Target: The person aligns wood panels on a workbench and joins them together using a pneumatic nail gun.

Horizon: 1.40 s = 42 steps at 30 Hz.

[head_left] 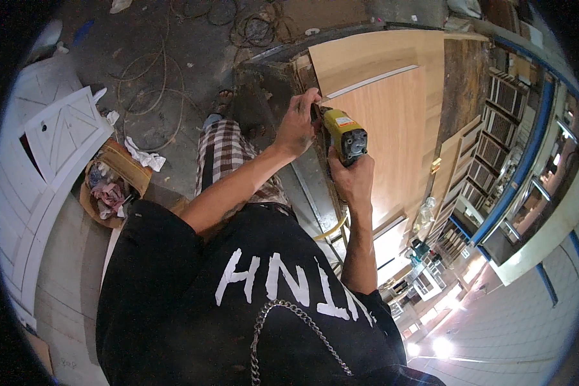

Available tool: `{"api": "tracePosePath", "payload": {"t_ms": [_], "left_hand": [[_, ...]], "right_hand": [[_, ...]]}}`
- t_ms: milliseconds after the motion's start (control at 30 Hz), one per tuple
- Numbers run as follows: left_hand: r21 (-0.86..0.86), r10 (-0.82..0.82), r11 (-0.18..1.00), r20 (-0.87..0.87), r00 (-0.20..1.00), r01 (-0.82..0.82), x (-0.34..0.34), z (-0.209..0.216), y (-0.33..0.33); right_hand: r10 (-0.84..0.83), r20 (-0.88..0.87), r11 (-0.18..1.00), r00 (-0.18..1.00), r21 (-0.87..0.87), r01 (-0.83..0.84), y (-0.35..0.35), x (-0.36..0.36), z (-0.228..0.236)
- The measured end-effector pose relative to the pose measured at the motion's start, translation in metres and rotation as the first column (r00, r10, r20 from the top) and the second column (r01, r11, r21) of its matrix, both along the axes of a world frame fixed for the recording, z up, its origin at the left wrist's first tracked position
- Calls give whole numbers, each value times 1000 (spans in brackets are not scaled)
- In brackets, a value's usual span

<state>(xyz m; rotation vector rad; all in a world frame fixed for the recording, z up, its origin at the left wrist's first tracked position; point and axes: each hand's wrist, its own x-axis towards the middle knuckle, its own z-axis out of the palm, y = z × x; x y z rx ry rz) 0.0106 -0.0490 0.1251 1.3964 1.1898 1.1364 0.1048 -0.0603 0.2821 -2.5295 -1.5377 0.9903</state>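
While a yellow-and-black power tool [342, 128] is held at the left edge of a wooden panel [395, 135], the right hand [354, 177] grips its rear and the left hand [296, 127] appears to pinch its front. Adjustment seems underway; the next move calls for steadiness.

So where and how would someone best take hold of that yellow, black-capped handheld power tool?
Probably just below the black end cap, coming from the person's side: the tool's elongated yellow body slants away toward the left hand, leaving the capped end nearer. The right hand grips there, hiding the handle's shape.
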Motion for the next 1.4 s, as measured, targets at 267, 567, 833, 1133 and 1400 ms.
{"api": "tracePosePath", "payload": {"t_ms": [267, 567, 833, 1133, 1400], "left_hand": [[-43, 66, 997, -22, 998, -67, -2, -7, 0], [250, -39, 957, -382, 923, 144, 13, 43, -18], [461, -355, 617, -560, 748, 638, 204, 38, -46], [524, -305, 473, -657, 690, 708, 385, 28, -71], [360, -250, 614, -756, 606, 702, 392, 48, -66]], "right_hand": [[105, -74, 994, 992, 14, -105, -4, 19, -1], [-683, -378, 600, 626, 199, 775, -179, 178, 40], [-756, -524, 323, 392, 222, 920, -305, 275, 32], [-578, -725, 399, 374, 149, 905, -348, 315, -4], [-592, -666, 469, 453, 172, 866, -347, 324, 10]]}}
